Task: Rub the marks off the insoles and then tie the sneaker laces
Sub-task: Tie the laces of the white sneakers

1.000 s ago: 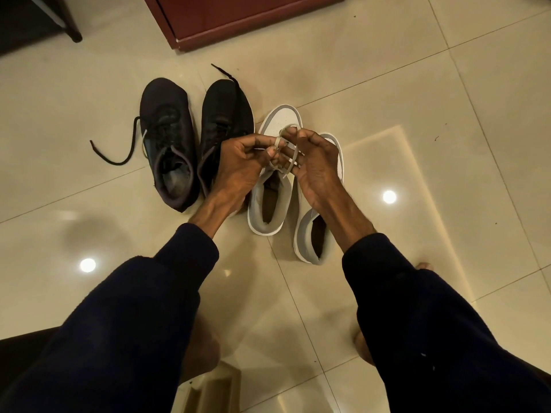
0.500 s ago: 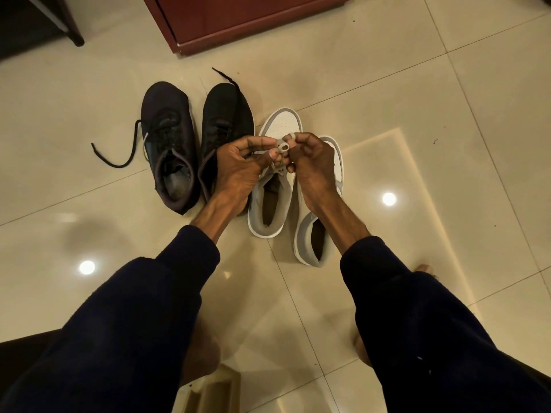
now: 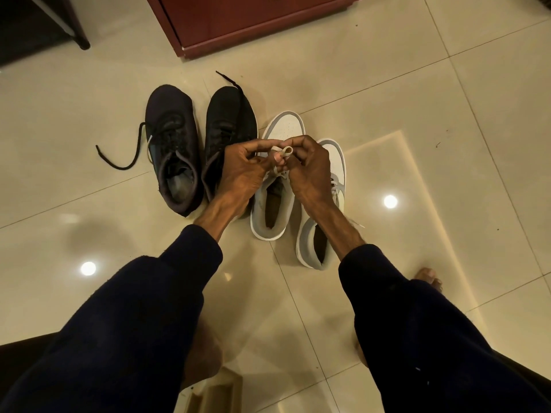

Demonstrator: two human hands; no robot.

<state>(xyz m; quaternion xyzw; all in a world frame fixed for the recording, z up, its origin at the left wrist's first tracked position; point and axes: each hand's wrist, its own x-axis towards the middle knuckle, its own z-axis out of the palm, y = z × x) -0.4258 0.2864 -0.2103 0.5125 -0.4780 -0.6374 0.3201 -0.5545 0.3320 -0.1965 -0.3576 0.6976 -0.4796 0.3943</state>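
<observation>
Pinching white lace point(image 3: 282, 152): left hand point(image 3: 243, 174), right hand point(image 3: 310, 171), above white sneaker point(image 3: 275, 186).

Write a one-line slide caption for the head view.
Left hand and right hand pinch a white lace into a loop above one white sneaker; two black sneakers stand beside it.

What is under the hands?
The white sneaker beside the black pair; left hand and right hand pinch its looped lace. Its tongue and eyelets are covered.
</observation>
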